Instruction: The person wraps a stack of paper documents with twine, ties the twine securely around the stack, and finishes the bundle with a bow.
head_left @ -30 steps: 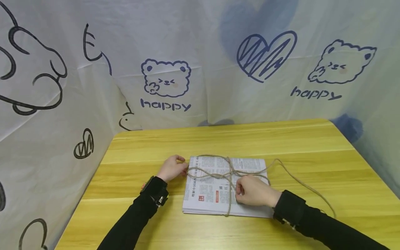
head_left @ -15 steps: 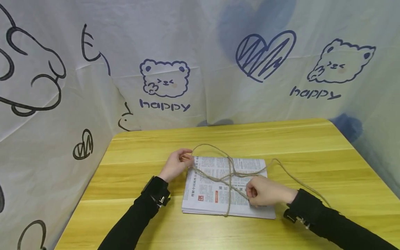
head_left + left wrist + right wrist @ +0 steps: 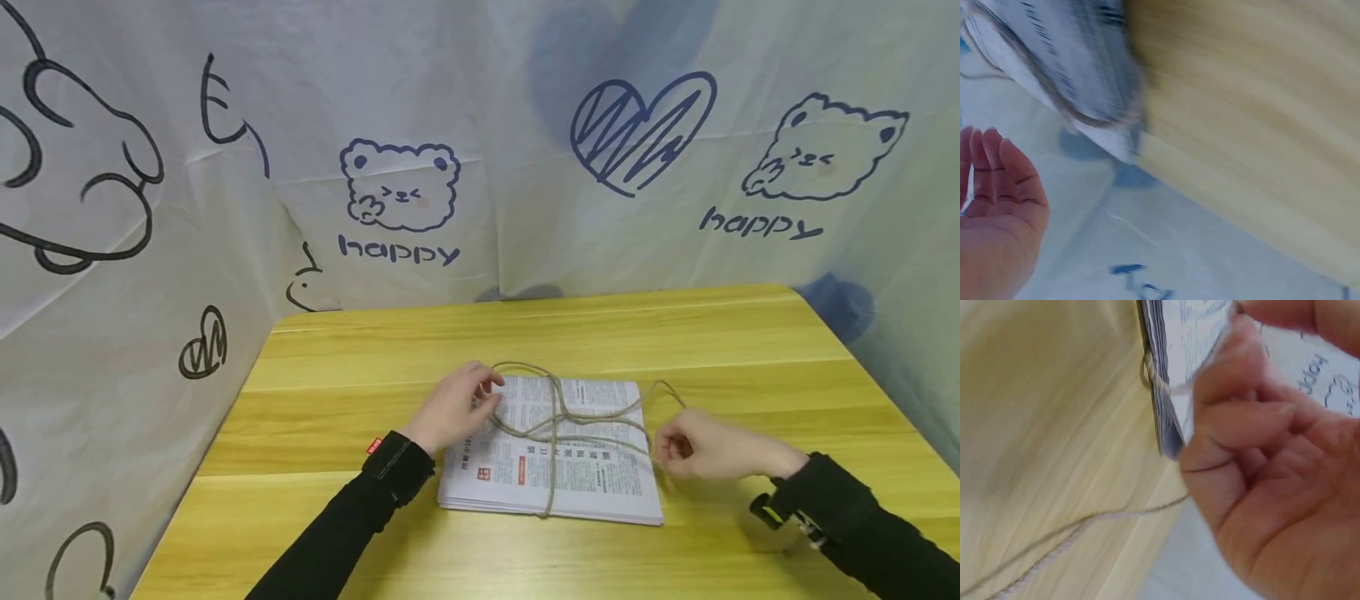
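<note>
A stack of folded newspapers (image 3: 600,504) lies on the table, with brown twine (image 3: 552,479) crossed over its top and looped loosely. My left hand (image 3: 450,408) is over the stack's upper left corner, beside a loop of the twine. Its fingers are loosely bent and hold nothing in the left wrist view. Just past the right edge of the stack, my right hand (image 3: 716,446) pinches the twine between thumb and curled forefinger, as the right wrist view shows. One strand runs from these fingers back across the papers.
The wooden table (image 3: 360,533) meets a pale cloth backdrop (image 3: 525,208) with drawings at its back and sides. A loose length of twine (image 3: 1054,550) trails over the table by the right hand.
My right hand has moved right, from over the papers to beyond their edge, drawing the twine along. My left hand has shifted right over the stack's corner, and the left loop has become smaller.
</note>
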Available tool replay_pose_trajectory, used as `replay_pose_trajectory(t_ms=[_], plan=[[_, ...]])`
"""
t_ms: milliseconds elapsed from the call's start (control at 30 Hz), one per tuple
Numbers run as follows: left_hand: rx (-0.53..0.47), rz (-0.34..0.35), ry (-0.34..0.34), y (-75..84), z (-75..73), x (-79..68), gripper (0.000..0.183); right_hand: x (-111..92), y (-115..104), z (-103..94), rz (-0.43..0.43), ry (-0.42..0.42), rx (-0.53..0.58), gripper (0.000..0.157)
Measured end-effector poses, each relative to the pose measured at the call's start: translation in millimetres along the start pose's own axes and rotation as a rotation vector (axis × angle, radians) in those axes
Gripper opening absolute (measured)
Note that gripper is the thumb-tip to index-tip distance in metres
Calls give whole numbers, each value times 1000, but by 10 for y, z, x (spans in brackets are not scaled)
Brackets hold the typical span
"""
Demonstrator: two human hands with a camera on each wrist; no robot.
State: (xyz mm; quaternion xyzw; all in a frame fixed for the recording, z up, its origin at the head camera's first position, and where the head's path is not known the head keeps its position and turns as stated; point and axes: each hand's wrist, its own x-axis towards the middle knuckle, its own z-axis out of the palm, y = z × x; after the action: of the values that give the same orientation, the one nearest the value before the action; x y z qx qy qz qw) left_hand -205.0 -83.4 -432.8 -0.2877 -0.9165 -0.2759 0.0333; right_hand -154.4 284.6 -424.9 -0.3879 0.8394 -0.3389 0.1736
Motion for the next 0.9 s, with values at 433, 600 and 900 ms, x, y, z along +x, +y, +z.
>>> replay_pose_trajectory(t_ms=[433, 600, 900], plan=[[133, 336, -170, 696, 451, 214, 30, -134, -278, -231, -196, 225, 348, 13], [-94, 272, -168, 665, 383, 202, 24, -86, -219, -219, -160, 295, 321, 11], [-730, -6, -54, 334, -34, -55, 30, 144, 248, -66, 91, 477, -289, 49]])
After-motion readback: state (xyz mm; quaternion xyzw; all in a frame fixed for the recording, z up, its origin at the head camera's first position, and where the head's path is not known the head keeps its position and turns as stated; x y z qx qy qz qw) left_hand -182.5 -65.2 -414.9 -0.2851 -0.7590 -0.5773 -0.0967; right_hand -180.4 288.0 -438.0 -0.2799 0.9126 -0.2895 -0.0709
